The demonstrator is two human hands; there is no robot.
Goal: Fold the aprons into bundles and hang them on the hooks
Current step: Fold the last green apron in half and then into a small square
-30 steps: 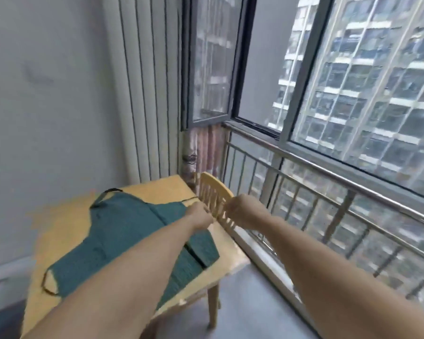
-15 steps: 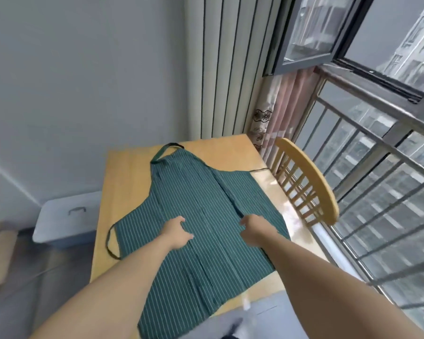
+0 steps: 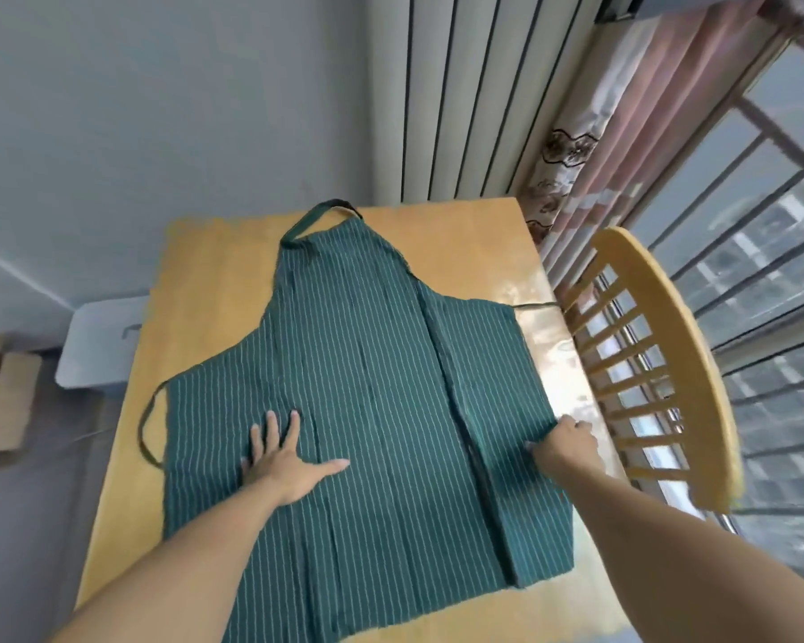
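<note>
A dark green apron (image 3: 367,387) with thin white stripes lies spread flat on a wooden table (image 3: 205,280), neck loop toward the far wall. My left hand (image 3: 284,461) presses flat on the cloth with fingers spread, left of the middle. At the apron's right edge my right hand (image 3: 569,445) pinches the cloth near the table's side. A fold line runs lengthwise down the right part of the apron. One tie strap loops off the left side, another trails off to the right. No hooks are in view.
A wooden chair (image 3: 669,364) with a curved spindle back stands close against the table's right side, with a metal railing and window behind it. A pale lidded bin (image 3: 98,345) and a cardboard box (image 3: 5,401) sit on the floor at the left. A curtain (image 3: 590,132) hangs at the back.
My view has swung from the window down onto the table. Both hands moved apart: the left now lies flat and spread on the cloth, the right went out to the apron's right edge.
</note>
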